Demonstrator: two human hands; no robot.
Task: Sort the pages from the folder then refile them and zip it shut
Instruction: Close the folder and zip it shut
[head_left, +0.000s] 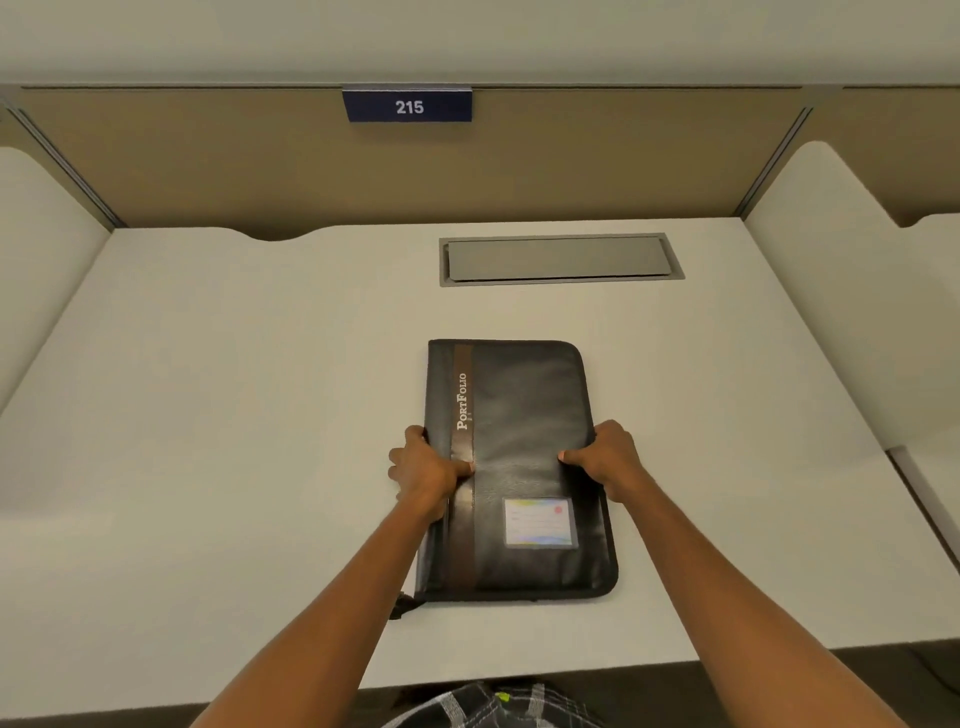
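Pale worktop (249, 415) bears the closed folder (524, 410), left hand (427, 470) and right hand (609, 458) each with grip clasping a side; unzipping seems next.

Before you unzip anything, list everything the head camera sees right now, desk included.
folder: one, black with a brown stripe, closed, flat at mid-desk
card pocket: one, clear over a pale card, on the folder's cover, near right
tab: one, black, sticking out at the folder's near left corner, probably the zip pull
desk: one, white, under the folder
cable hatch: one, grey, set into the desk beyond the folder
number sign: one, navy, reads 215, top of the back panel
back panel: one, tan, behind the desk
left hand: one, grips the folder's left edge
right hand: one, grips the folder's right edge
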